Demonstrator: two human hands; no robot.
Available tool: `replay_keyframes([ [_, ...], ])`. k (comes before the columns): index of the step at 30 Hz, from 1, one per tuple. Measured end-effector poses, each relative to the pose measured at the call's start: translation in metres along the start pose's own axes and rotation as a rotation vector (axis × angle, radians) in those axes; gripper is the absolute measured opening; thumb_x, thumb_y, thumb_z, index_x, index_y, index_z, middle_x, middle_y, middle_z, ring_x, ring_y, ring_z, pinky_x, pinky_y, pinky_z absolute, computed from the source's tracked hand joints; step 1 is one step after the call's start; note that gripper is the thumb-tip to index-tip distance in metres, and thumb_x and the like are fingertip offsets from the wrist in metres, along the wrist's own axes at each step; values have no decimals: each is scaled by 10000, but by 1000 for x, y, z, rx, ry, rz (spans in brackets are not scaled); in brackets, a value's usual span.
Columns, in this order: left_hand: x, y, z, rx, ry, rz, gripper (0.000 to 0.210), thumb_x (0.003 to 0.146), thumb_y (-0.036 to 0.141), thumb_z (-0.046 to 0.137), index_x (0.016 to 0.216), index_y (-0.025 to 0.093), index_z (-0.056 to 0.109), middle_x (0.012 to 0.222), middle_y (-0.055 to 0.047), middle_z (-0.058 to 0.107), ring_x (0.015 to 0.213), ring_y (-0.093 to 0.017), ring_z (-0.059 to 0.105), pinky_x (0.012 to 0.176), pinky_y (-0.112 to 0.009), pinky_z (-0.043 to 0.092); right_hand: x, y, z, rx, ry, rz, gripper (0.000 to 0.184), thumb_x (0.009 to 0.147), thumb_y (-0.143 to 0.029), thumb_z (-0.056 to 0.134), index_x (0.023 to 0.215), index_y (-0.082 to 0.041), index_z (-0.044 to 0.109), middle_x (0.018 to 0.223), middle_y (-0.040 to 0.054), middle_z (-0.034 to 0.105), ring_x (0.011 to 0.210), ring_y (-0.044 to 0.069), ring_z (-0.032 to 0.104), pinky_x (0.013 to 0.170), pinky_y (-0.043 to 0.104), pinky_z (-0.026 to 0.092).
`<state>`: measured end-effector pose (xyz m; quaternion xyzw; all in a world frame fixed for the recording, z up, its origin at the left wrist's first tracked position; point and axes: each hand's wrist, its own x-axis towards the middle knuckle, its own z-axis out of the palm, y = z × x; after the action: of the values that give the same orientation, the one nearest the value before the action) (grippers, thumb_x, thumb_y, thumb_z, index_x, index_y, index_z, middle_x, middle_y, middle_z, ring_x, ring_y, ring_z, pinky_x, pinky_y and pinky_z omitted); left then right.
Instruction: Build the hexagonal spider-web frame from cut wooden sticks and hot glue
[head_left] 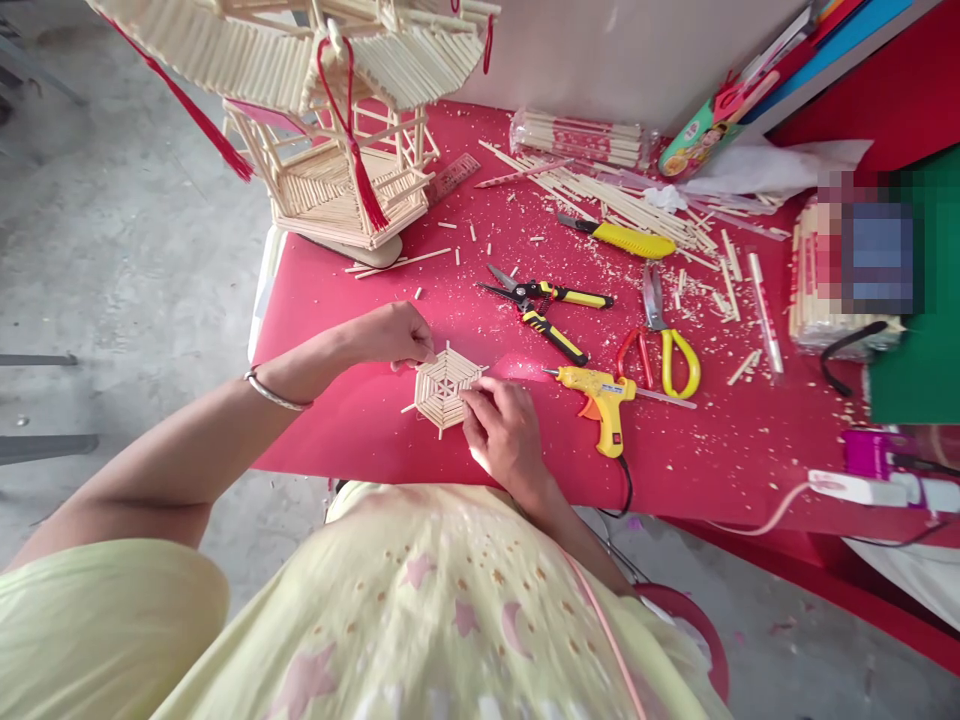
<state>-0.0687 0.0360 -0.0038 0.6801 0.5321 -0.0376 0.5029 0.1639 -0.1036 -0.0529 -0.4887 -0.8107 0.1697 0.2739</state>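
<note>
A small hexagonal stick panel, built of pale wooden sticks in nested rings with spokes poking out past its edge, lies between my two hands near the table's front edge. My left hand is closed, its thumb and fingers pinched at the panel's upper left corner. At the right edge of the panel, my right hand pinches with thumb and forefinger. The spoke ends under both sets of fingertips are hidden. Just right of my right hand lies a yellow glue gun, its nozzle pointing left.
Pliers-like cutters, a yellow utility knife and scissors lie beyond the glue gun. Loose sticks and offcuts litter the red table. A stick pavilion with red tassels stands back left. A power strip sits right.
</note>
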Motion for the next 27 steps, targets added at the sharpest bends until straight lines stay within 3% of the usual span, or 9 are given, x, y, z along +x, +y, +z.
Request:
replay_keyframes([
  [4,1,-5,0,-6,-20,0,153,729,324,692,662,194,739,483,16,619,504,-128,585,546,-241,428,-9,5,-20,6,100,17,348,986,-212,603,1326,-257,660,1282,94,673,1176,243,644,1049,421,536],
  [7,2,-9,0,-17,-28,9,153,728,323,687,653,195,725,485,22,616,509,-126,593,550,-234,434,-31,21,-50,-103,336,181,328,970,-198,603,1284,-251,684,1218,95,690,1142,235,665,1033,413,549],
  [9,3,-9,1,-26,-23,22,137,720,300,687,644,192,723,480,26,608,502,-119,587,543,-229,426,-48,34,-69,-235,413,316,306,958,-216,605,1247,-225,705,1198,116,689,1133,256,668,1011,427,554],
  [13,3,-9,2,-61,-3,40,116,709,270,689,637,186,726,473,34,603,467,-107,567,518,-221,413,-72,53,-86,-384,361,486,296,967,-291,601,1219,-199,725,1164,135,710,1101,276,680,970,429,558],
  [18,0,-5,2,-109,-4,57,151,691,271,712,569,185,686,469,28,599,456,-110,560,522,-230,430,-74,56,-80,-427,336,594,337,984,-365,594,1243,-188,718,1102,139,732,1034,295,702,908,432,574],
  [21,-1,-3,2,-118,-3,52,168,690,271,704,545,194,670,467,17,601,456,-120,556,520,-249,434,-69,51,-78,-485,409,562,341,986,-365,599,1252,-189,721,1201,179,707,1138,338,673,975,499,555],
  [24,0,-3,2,-99,-8,57,176,699,288,692,548,199,672,465,15,602,455,-121,557,519,-254,431,-56,38,-73,-454,476,395,295,993,-304,590,1238,-218,730,1239,170,705,1179,332,659,1029,526,530],
  [27,1,-3,2,-75,-5,65,175,696,297,698,554,196,686,461,18,601,456,-119,562,517,-246,418,-35,17,-58,-260,292,117,307,995,-231,576,1269,-266,710,1198,90,754,1142,275,688,1038,490,541],
])
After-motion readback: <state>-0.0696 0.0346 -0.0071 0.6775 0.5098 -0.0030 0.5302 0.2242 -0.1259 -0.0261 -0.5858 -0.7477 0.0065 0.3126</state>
